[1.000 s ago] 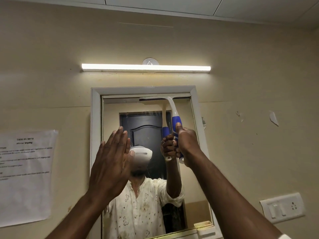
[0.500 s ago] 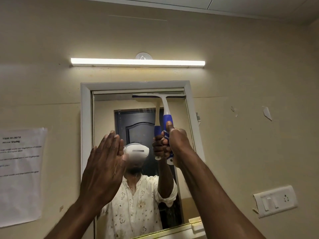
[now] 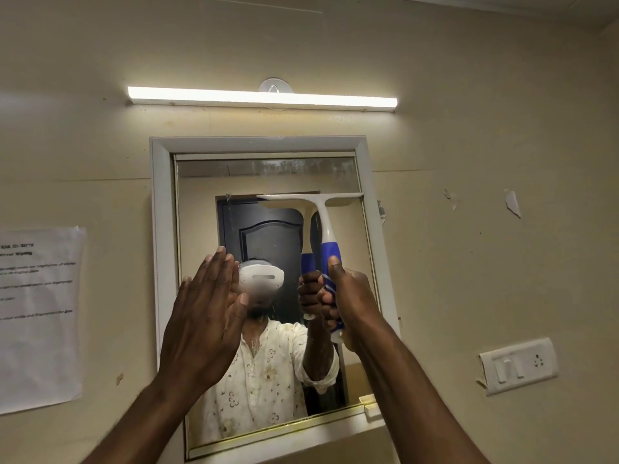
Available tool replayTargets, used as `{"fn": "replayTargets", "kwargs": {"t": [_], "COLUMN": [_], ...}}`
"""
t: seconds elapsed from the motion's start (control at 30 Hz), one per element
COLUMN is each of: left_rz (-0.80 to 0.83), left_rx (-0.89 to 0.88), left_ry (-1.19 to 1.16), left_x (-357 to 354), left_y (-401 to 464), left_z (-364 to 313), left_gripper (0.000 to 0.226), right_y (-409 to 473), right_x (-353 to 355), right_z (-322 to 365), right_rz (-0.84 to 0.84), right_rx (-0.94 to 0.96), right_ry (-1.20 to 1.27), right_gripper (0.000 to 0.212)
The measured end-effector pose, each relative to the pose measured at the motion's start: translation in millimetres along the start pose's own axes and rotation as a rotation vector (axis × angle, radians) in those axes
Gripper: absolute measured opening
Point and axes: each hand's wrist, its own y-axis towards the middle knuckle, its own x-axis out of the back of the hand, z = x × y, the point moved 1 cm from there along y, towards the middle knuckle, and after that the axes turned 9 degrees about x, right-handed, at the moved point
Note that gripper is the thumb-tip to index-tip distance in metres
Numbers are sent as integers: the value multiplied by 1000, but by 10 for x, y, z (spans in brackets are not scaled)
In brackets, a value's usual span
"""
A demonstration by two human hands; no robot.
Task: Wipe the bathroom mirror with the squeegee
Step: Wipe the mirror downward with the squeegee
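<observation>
- The right hand is clenched round the blue grip of the squeegee, thumb laid straight up the handle, fingers wrapped round it
- The squeegee stands upright against the mirror; its white blade lies level across the glass in the upper right part, its right end at the inner edge of the frame
- Above the blade a band of glass along the top edge looks cloudy and streaked
- The left hand is released and holds nothing: fingers straight and together, palm toward the glass, raised before the lower left half of the mirror; whether it touches the glass cannot be told
- The mirror sits in a white frame on a beige wall and reflects a person in a pale patterned shirt, a dark door and the squeegee's handle
- A lit tube light runs level on the wall above the frame
- A printed paper sheet hangs on the wall to the left of the mirror, its text too blurred to read
- A white switch plate is fixed low on the wall to the right, well apart from the mirror
</observation>
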Motion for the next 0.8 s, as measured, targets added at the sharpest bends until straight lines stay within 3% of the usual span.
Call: {"fn": "replayTargets", "kwargs": {"t": [0.37, 0.8], "left_rz": [13, 32], "left_rx": [7, 10], "left_ry": [-18, -20], "left_x": [27, -4], "left_y": [-146, -336], "left_z": [-28, -57], "left_gripper": [59, 58], "right_y": [-565, -1333], "right_x": [105, 317], "right_z": [-337, -836], "right_rz": [-42, -91], "right_rx": [-38, -231], "right_ry": [-53, 3], "right_gripper": [38, 40]}}
